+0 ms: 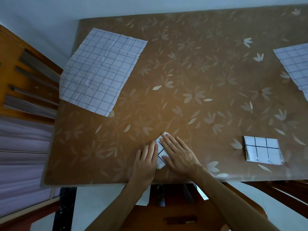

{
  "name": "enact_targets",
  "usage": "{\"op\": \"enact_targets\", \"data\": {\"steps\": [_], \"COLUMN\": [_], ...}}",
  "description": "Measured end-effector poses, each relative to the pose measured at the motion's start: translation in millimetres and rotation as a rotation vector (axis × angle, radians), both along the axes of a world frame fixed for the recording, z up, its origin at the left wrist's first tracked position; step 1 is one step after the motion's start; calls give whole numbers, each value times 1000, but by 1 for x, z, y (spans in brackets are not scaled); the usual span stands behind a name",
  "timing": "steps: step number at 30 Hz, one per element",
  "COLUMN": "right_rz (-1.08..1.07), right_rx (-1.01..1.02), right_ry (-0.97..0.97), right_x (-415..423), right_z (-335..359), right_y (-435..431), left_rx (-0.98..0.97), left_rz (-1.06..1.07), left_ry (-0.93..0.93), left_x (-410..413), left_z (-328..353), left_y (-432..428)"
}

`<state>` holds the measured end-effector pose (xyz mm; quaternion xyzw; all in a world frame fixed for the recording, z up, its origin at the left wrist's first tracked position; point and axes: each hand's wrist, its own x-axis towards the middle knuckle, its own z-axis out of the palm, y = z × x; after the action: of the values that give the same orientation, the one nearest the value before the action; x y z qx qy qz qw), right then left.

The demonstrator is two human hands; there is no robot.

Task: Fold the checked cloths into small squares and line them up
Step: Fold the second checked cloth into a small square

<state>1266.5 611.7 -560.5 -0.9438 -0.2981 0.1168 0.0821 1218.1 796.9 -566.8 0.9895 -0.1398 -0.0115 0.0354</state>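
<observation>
A small folded checked cloth [161,153] lies near the table's front edge, mostly covered by my hands. My left hand [146,160] lies flat along its left side, fingers straight. My right hand [179,154] presses flat on its right half, fingers spread. A second folded checked square [262,150] sits at the front right. One unfolded checked cloth [101,70] lies spread at the back left, overhanging the table's left edge. Another unfolded checked cloth [295,65] is cut off by the frame's right edge.
The table [191,72] has a brown cover with a pale leaf pattern. A wooden chair [25,77] stands at the left. Another chair [181,217] sits below the front edge, between my arms.
</observation>
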Motion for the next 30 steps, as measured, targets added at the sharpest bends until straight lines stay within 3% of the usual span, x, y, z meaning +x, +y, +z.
{"op": "enact_targets", "data": {"steps": [4, 9, 13, 16, 19, 23, 25, 30], "right_rz": [-40, -56, 88, 156, 109, -83, -149, -239], "right_rx": [7, 63, -116, -249, -252, -121, -99, 1], "right_ry": [10, -74, -11, -17, 44, 145, 160, -27], "right_x": [-1, 19, 51, 61, 60, 53, 50, 29], "right_z": [6, 28, 47, 55, 58, 58, 59, 52], "right_y": [4, 18, 26, 28, 24, 2, -12, -31], "left_rx": [22, -295, -441, -420, -444, -523, -473, -246], "left_rz": [-12, 254, 470, 510, 481, 250, 155, -98], "left_ry": [43, 101, 265, 424, 546, 424, 345, -108], "left_x": [1, 21, 39, 51, 60, 61, 61, 44], "left_z": [8, 42, 46, 43, 42, 38, 39, 33], "left_y": [1, -14, -11, -1, 8, -2, -14, -36]}}
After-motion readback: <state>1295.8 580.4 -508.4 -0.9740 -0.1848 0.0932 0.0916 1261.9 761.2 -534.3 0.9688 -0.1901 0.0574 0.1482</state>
